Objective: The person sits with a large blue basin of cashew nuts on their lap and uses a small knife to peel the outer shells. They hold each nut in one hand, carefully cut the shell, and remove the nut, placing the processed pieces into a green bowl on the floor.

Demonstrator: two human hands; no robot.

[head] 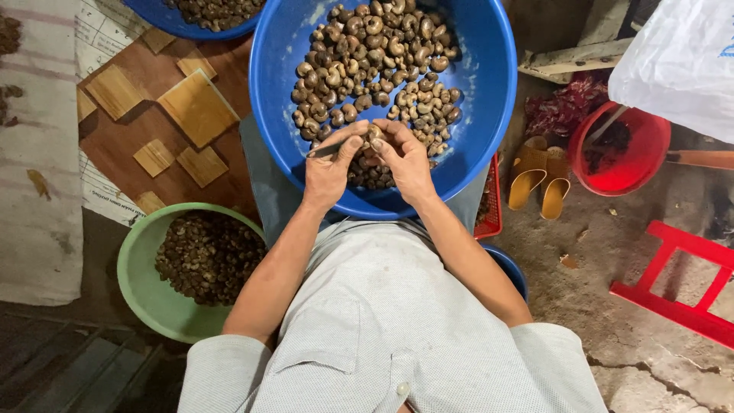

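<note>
Over the near rim of the big blue basin [489,92], the left hand [329,168] was closed around a thin dark tool [325,151], its tip toward a cashew nut [374,134] pinched in the fingers of the right hand [405,160]. Left of the basin sat a green bowl [141,294] of dark shells; right of it, yellow sandals [539,180] and a red bucket [642,157].

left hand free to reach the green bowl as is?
Probably not freely: the left hand grips a small tool over the blue basin. The green bowl sits open beside the left arm, nothing blocking.
</note>
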